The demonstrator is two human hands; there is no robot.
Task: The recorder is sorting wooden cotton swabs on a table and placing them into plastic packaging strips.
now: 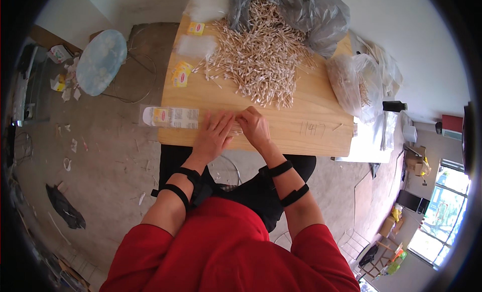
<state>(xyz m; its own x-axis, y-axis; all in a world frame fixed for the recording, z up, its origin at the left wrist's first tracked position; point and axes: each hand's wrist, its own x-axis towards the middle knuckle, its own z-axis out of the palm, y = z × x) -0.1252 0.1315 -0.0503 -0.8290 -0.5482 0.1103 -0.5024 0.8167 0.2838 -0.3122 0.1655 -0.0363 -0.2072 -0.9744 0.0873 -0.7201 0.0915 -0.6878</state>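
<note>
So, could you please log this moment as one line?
left hand: flat, near clear packet | right hand: bent, at swabs between hands | swab pile: farther back on table

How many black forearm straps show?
4: one wrist-side strap and one elbow-side strap on the left forearm; another wrist-side strap and another elbow-side strap on the right forearm. Any under the sleeves would be hidden.

Showed a short row of dark handwritten digits [312, 127] on the bench [301, 147], toward its near right corner. Also showed a red oval emblem [161, 115] and fine grey print [187, 118] on the clear packet [173, 124] at left, plus red emblems [198, 28] on the yellow cards [181, 71] farther back.
</note>
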